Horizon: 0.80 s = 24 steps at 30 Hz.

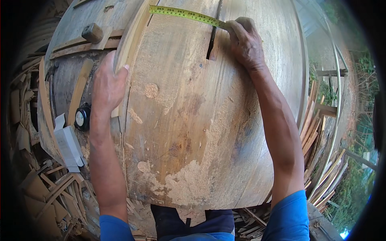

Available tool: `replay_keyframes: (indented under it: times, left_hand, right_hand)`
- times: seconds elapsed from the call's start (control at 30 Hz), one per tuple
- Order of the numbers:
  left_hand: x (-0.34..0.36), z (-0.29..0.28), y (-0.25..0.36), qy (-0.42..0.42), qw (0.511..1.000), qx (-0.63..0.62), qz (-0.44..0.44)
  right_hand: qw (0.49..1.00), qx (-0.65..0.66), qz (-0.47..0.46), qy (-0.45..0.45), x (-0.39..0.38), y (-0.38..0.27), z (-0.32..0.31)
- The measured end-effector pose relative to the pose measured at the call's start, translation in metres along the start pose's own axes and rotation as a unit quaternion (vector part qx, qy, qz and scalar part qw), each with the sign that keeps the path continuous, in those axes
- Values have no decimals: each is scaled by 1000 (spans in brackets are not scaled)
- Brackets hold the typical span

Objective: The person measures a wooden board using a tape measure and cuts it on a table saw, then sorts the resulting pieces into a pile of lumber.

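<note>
As the measuring tape (pixel 183 14) spans a slot (pixel 211 47), sawdust (pixel 189 182) litters the worktop (pixel 177 112).

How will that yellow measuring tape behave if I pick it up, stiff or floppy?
The yellow measuring tape is probably light, as it looks thin and narrow. It would likely flex or twist, being long for its width. Being flat, it seems unlikely to roll.

tape meas. (pixel 181 13) across table (pixel 189 108), sawdust (pixel 193 180) on nr side, box (pixel 69 144) L
</note>
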State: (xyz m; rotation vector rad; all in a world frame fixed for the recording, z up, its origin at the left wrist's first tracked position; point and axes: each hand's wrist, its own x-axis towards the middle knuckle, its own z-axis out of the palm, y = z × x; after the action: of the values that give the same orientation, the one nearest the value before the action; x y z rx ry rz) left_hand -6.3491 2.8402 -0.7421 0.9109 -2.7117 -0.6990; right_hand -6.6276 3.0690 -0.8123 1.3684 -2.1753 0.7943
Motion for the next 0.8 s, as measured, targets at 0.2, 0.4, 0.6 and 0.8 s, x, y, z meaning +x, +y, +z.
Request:
replay_keyframes:
  times: [0.2,0.4,0.6,0.8]
  left_hand:
    - [-5,-4,-17,10,1000,-10,21]
    - [2,0,-12,16,1000,17,9]
    - [5,-3,-6,-2,1000,2,-26]
    - [18,-6,-3,-25,998,28,-49]
  right_hand:
    - [999,13,-17,32,0,-3,6]
    - [1000,-13,-18,8,5,-1,7]
    - [999,24,-20,-11,8,-2,9]
    - [995,-96,-20,-1,6,-1,7]
